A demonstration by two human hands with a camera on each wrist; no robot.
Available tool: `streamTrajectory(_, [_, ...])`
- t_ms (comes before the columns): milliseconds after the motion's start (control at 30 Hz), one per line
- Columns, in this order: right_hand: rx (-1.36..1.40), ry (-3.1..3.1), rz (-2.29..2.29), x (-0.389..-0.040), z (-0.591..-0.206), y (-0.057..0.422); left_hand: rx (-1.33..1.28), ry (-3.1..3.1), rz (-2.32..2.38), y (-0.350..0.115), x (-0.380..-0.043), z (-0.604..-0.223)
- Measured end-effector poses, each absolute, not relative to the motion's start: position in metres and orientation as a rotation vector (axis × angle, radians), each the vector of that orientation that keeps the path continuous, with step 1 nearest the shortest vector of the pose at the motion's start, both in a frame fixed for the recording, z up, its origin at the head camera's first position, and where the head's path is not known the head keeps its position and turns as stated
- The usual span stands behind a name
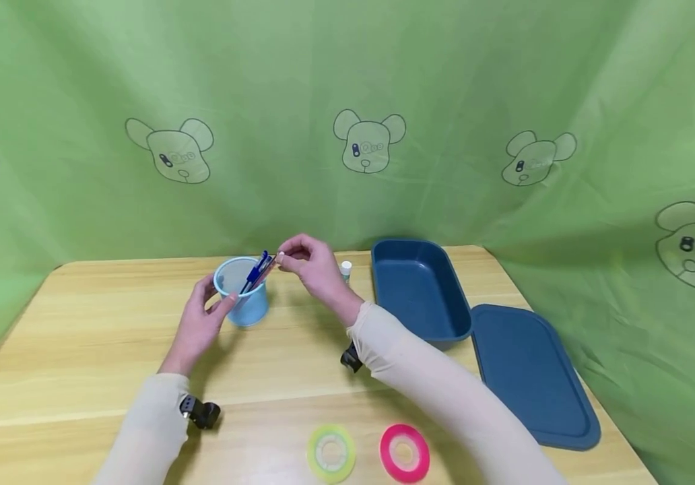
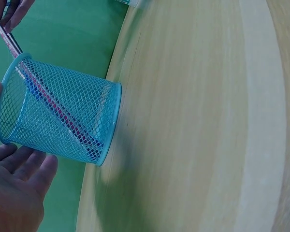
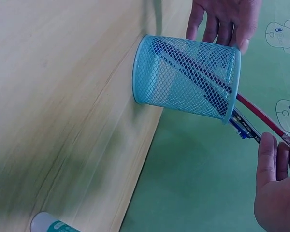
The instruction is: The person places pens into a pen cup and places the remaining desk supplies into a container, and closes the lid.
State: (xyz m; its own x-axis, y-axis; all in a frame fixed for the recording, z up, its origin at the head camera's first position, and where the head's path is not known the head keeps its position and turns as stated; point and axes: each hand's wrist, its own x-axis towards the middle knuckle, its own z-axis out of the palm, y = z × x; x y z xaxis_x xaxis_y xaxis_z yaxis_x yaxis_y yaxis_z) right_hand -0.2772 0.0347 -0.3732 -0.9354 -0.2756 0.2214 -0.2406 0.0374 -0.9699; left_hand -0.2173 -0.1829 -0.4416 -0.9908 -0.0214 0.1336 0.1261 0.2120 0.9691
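Note:
A light-blue mesh pen cup (image 1: 249,311) stands upright near the back of the table. My left hand (image 1: 198,325) holds it from the left, thumb at the rim and fingers along its side. My right hand (image 1: 321,275), to the cup's right, pinches the upper end of a red pencil (image 3: 262,115). The pencil's lower part is inside the cup, showing through the mesh (image 2: 87,113). Beside it lean a blue-capped pen (image 1: 254,273) and a dark pencil-like stick (image 3: 247,126), whose top lies close to the right fingertips.
Right of the right hand stands a white-capped glue stick (image 1: 345,268). A dark blue box (image 1: 378,286) and its flat lid (image 1: 529,370) lie farther right. A yellow-green tape roll (image 1: 349,453) and a pink tape roll (image 1: 423,455) rest at the front. Green curtain hangs behind.

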Motion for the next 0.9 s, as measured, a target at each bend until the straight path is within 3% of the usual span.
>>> streamTrajectory(900, [-0.478, 2.219, -2.094, -0.279, -0.378, 0.047, -0.093, -2.36, -1.878, -0.183, -0.217, -0.441])
